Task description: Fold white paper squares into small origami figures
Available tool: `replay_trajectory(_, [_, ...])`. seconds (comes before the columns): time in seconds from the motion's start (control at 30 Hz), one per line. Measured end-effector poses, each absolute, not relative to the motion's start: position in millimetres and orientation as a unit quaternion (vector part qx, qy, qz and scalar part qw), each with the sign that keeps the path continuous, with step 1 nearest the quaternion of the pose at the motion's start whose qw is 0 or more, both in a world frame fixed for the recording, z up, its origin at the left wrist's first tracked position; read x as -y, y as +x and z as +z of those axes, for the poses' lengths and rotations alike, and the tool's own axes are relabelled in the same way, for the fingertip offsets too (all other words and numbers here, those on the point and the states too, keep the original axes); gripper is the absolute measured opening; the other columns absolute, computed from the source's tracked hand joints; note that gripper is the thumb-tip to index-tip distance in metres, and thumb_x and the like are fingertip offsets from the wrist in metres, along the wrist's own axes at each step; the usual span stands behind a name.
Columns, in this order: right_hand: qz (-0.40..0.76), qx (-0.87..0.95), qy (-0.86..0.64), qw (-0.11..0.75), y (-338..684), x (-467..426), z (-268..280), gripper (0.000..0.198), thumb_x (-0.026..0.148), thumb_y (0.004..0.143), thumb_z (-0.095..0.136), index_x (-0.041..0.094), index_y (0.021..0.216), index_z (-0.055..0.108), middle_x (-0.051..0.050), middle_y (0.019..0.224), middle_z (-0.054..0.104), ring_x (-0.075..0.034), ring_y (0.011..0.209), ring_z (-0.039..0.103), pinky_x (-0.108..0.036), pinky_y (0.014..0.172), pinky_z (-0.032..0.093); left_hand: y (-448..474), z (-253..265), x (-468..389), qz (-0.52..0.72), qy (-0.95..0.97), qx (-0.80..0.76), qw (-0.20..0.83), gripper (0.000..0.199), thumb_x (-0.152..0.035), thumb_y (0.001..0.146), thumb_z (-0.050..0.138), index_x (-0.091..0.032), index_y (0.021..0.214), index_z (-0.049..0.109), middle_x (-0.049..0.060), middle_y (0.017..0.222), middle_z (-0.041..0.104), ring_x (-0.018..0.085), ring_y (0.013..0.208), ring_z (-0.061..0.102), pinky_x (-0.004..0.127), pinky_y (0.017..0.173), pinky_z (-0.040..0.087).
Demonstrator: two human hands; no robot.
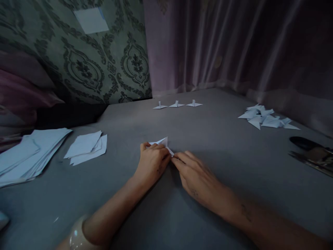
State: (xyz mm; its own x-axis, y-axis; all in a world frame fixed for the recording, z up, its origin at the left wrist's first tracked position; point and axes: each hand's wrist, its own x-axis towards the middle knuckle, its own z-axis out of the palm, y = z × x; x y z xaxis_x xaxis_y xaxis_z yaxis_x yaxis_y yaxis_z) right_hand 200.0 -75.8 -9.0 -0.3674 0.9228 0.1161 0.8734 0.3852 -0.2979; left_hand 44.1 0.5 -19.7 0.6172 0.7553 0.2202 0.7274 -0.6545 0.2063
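Observation:
A small piece of folded white paper [164, 141] is on the grey surface in the middle of the view. My left hand [154, 158] is closed over it, and the fingers hide most of its near side. Two pointed parts of the paper stick out past that hand, one upward and one toward the right. The thumb and fingertips of my right hand [192, 170] pinch the right-hand point, close beside the left hand's fingers.
Three folded paper figures [177, 104] stand in a row at the back. A heap of paper cranes [267, 117] lies at the right, with scissors [309, 152] nearer. At the left are small paper squares [87, 146] and a stack of larger sheets [31, 156].

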Motion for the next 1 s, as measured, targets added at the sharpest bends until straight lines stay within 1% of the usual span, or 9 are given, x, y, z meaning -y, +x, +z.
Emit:
replay_trajectory(0.07, [0.103, 0.825, -0.539, 0.133, 197, 75, -8, 0.037, -0.001, 0.082, 0.038, 0.012, 0.111, 0.057, -0.012, 0.109, 0.057, -0.022, 0.104, 0.049, -0.039, 0.095, 0.042, 44, -19, 0, 0.142, 0.899, -0.411, 0.045, 0.021, -0.027, 0.087, 0.05, -0.021, 0.073, 0.064, 0.0, 0.077, 0.066, 0.019, 0.079, 0.057, 0.04, 0.079, 0.023])
replay_trajectory(0.17, [0.111, 0.819, -0.551, 0.115, 193, 75, -9, 0.04, -0.003, 0.078, 0.038, 0.009, 0.111, 0.057, -0.013, 0.107, 0.058, -0.023, 0.102, 0.05, -0.04, 0.092, 0.045, 44, -19, 0, 0.142, 0.901, -0.408, 0.039, 0.022, -0.027, 0.088, 0.049, -0.02, 0.072, 0.063, 0.0, 0.077, 0.066, 0.018, 0.078, 0.057, 0.041, 0.08, 0.023])
replay_trajectory(0.3, [0.108, 0.805, -0.574, 0.106, 189, 75, -13, 0.039, -0.004, 0.079, 0.037, 0.01, 0.109, 0.058, -0.013, 0.103, 0.057, -0.023, 0.099, 0.05, -0.04, 0.088, 0.046, 41, -23, 0, 0.148, 0.906, -0.395, 0.03, 0.021, -0.025, 0.089, 0.047, -0.021, 0.077, 0.063, 0.0, 0.08, 0.066, 0.018, 0.079, 0.057, 0.041, 0.081, 0.024])
replay_trajectory(0.43, [0.093, 0.798, -0.581, 0.129, 187, 74, -17, 0.035, 0.0, 0.08, 0.039, 0.011, 0.106, 0.06, -0.013, 0.099, 0.055, -0.023, 0.095, 0.05, -0.039, 0.086, 0.046, 28, -24, -2, 0.163, 0.914, -0.372, 0.029, 0.01, -0.028, 0.086, 0.054, -0.022, 0.09, 0.061, 0.001, 0.093, 0.066, 0.02, 0.091, 0.056, 0.041, 0.084, 0.025])
replay_trajectory(0.53, [0.089, 0.796, -0.581, 0.144, 186, 73, -18, 0.033, 0.004, 0.08, 0.041, 0.012, 0.107, 0.059, -0.013, 0.099, 0.054, -0.023, 0.095, 0.049, -0.04, 0.085, 0.046, 15, -21, -7, 0.165, 0.919, -0.357, 0.011, 0.017, -0.028, 0.083, 0.059, -0.022, 0.099, 0.058, 0.003, 0.104, 0.063, 0.023, 0.099, 0.052, 0.04, 0.083, 0.026])
replay_trajectory(0.63, [0.091, 0.795, -0.582, 0.149, 185, 74, -17, 0.034, 0.005, 0.08, 0.042, 0.013, 0.108, 0.06, -0.013, 0.099, 0.054, -0.023, 0.095, 0.049, -0.04, 0.084, 0.046, 6, -18, -14, 0.147, 0.937, -0.317, -0.022, 0.01, -0.021, 0.085, 0.056, -0.023, 0.093, 0.061, 0.004, 0.103, 0.062, 0.024, 0.095, 0.05, 0.038, 0.076, 0.027])
replay_trajectory(0.7, [0.094, 0.794, -0.583, 0.146, 185, 75, -16, 0.034, 0.005, 0.08, 0.041, 0.013, 0.107, 0.06, -0.013, 0.099, 0.054, -0.023, 0.095, 0.049, -0.04, 0.084, 0.046, 3, -14, -18, 0.14, 0.948, -0.284, -0.039, 0.011, -0.017, 0.086, 0.054, -0.023, 0.088, 0.063, 0.003, 0.099, 0.063, 0.023, 0.092, 0.049, 0.037, 0.073, 0.027])
replay_trajectory(0.87, [0.101, 0.792, -0.584, 0.147, 186, 76, -15, 0.035, 0.006, 0.082, 0.039, 0.013, 0.11, 0.059, -0.012, 0.1, 0.053, -0.022, 0.095, 0.049, -0.039, 0.084, 0.046, -5, 3, -25, 0.132, 0.962, -0.232, -0.057, 0.02, -0.017, 0.091, 0.047, -0.024, 0.086, 0.065, 0.001, 0.091, 0.066, 0.021, 0.092, 0.049, 0.038, 0.077, 0.025])
replay_trajectory(1.0, [0.108, 0.789, -0.585, 0.154, 186, 75, -15, 0.033, 0.006, 0.082, 0.039, 0.014, 0.107, 0.059, -0.012, 0.099, 0.053, -0.022, 0.095, 0.049, -0.038, 0.084, 0.045, -11, 8, -27, 0.123, 0.966, -0.225, -0.044, 0.021, -0.02, 0.092, 0.046, -0.026, 0.089, 0.066, 0.001, 0.098, 0.065, 0.022, 0.095, 0.048, 0.039, 0.078, 0.024])
